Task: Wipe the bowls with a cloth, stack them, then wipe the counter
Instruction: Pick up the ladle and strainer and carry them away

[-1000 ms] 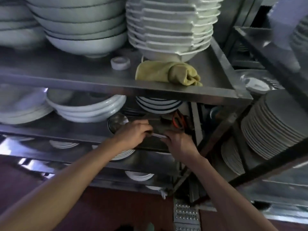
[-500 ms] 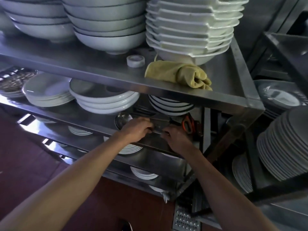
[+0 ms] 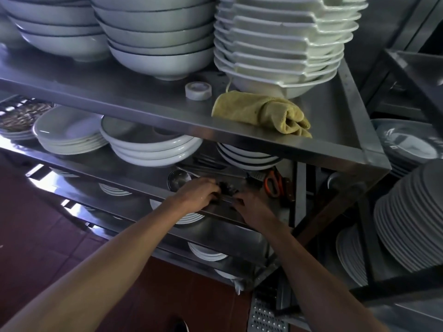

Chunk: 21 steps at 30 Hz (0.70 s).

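Since the earlier frame both hands have closed together on the second shelf (image 3: 134, 185), left hand (image 3: 199, 196) and right hand (image 3: 251, 207) gripping a small dark object (image 3: 226, 189); the yellow cloth (image 3: 263, 115) lies on the top shelf (image 3: 119, 99) beside the stacked bowls (image 3: 280, 39); no legible writing.

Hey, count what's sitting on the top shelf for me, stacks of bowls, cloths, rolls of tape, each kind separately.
Stacks of white bowls: 3
Yellow cloth: 1
Roll of tape: 1
Total: 5
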### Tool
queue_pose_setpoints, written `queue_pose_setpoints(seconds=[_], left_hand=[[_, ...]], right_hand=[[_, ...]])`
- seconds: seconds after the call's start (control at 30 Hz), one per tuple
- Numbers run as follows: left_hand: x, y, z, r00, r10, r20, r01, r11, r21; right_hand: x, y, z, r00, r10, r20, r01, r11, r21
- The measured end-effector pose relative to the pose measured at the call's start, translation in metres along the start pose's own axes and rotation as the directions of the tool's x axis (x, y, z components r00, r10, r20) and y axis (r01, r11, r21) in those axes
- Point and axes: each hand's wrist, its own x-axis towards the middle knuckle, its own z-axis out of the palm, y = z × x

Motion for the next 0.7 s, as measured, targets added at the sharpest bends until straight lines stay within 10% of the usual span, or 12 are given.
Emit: queue_pose_setpoints(seconds=[0.7], left_hand=[[0.012, -0.019, 0.0, 0.996, 0.055, 0.07, -0.059, 0.997, 0.059]], right_hand=[[-0.003, -0.016, -0.018, 0.981, 0.187, 0.042, -0.185, 0.982, -0.05]])
